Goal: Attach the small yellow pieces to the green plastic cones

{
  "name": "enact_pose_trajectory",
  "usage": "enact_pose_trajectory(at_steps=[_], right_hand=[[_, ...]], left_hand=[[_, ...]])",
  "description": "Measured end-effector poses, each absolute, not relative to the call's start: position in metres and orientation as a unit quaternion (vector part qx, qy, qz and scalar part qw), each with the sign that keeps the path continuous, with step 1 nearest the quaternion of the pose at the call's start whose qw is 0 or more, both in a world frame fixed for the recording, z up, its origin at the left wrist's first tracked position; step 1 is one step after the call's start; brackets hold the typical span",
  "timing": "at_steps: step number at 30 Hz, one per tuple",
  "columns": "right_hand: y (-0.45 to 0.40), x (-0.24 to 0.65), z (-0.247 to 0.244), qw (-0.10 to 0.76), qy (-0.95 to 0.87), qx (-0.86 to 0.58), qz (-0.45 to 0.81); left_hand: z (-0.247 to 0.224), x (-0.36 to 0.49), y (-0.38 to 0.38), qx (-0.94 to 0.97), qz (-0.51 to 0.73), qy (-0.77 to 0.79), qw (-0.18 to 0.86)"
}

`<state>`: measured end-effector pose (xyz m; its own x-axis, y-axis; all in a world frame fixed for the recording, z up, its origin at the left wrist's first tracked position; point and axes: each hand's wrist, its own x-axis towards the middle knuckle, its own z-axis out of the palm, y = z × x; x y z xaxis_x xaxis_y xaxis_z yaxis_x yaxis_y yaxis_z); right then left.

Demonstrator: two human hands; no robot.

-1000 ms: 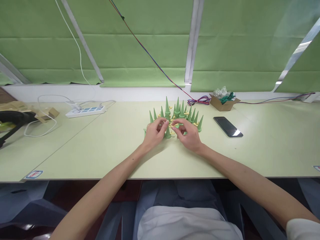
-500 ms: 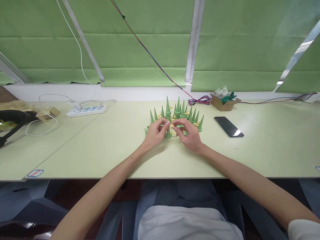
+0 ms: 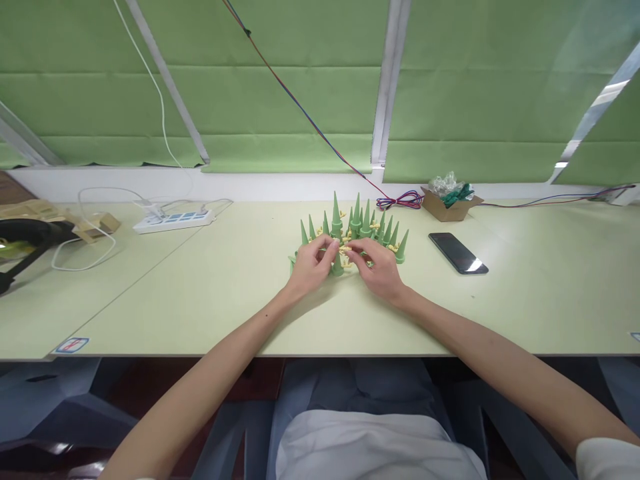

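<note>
A cluster of green cones (image 3: 355,223) with small yellow pieces among them stands on the pale table (image 3: 200,293) in front of me. My left hand (image 3: 313,265) is at the near left side of the cluster, its thumb and fingers closed by a green cone at the front. Opposite it, my right hand (image 3: 376,267) pinches a small yellow piece (image 3: 345,249) between thumb and forefinger. The fingertips of both hands are close together, and they hide part of the cones behind them.
A black phone (image 3: 458,253) lies to the right. Behind it are a small cardboard box (image 3: 447,210) and a coiled red and blue cable (image 3: 400,201). A white power strip (image 3: 174,222) and a black object (image 3: 30,233) are on the left.
My right hand's fingertips have moved slightly right, away from my left thumb, and more of the yellow piece shows between them. My left hand stays nearly in place.
</note>
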<state>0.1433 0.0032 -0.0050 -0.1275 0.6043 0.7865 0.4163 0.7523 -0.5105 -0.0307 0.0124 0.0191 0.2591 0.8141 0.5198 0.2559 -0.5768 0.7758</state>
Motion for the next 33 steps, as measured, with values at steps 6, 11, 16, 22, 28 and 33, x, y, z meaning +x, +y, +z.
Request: enact_pose_trajectory(at_steps=[6,11,16,22,28,33], right_hand=[[0.003,0.144,-0.003,0.594,-0.705,-0.377,0.087],[0.003,0.144,-0.002,0.607,-0.688,-0.388,0.085],[0.004,0.144,-0.001,0.616,-0.682,-0.387,0.077],[0.003,0.144,0.0,0.61,-0.686,-0.389,0.076],[0.003,0.144,0.0,0.614,-0.686,-0.382,0.081],[0.003,0.144,-0.001,0.608,-0.688,-0.387,0.076]], left_hand=[[0.018,-0.033,0.017,0.701,0.537,0.399,0.248],[0.018,-0.033,0.02,0.707,0.514,0.433,0.219],[0.02,-0.031,0.018,0.735,0.463,0.438,0.23],[0.014,-0.032,0.02,0.776,0.386,0.453,0.209],[0.009,-0.032,0.022,0.829,0.327,0.419,0.174],[0.01,-0.031,0.02,0.836,0.325,0.405,0.177]])
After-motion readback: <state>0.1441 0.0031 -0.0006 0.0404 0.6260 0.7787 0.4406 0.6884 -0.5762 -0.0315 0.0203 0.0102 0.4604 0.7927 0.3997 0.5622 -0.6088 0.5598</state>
